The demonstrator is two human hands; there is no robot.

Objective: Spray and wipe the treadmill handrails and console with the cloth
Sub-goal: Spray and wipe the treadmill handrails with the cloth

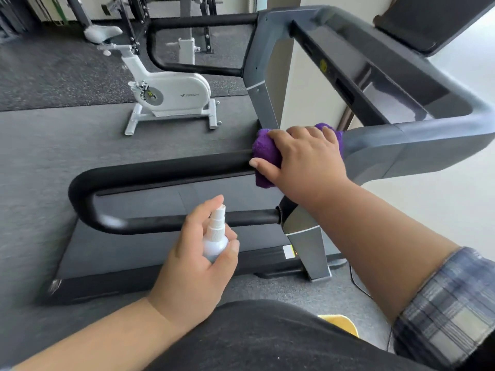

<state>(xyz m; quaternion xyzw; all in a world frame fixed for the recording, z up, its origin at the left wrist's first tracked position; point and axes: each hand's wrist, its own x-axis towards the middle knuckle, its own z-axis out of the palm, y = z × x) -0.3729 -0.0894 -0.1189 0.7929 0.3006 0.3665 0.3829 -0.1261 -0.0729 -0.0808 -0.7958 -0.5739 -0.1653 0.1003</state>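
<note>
The large grey treadmill [417,145] with its black foam-padded handrail [160,170] fills the middle of the view, and a white exercise bike [171,95] stands well apart behind it on the dark floor. The right hand [305,159] presses the purple fluffy cloth [263,153] on the near handrail where it joins the grey frame, its fingers curled over the cloth to hold it wrapped on the bar for wiping. The left hand [195,253] keeps its fingers clamped around the small white spray bottle [215,234], nozzle toward the handrail, probably ready to spray again.

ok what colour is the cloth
Purple; the cloth shows best in the head view, under the right hand.
</note>
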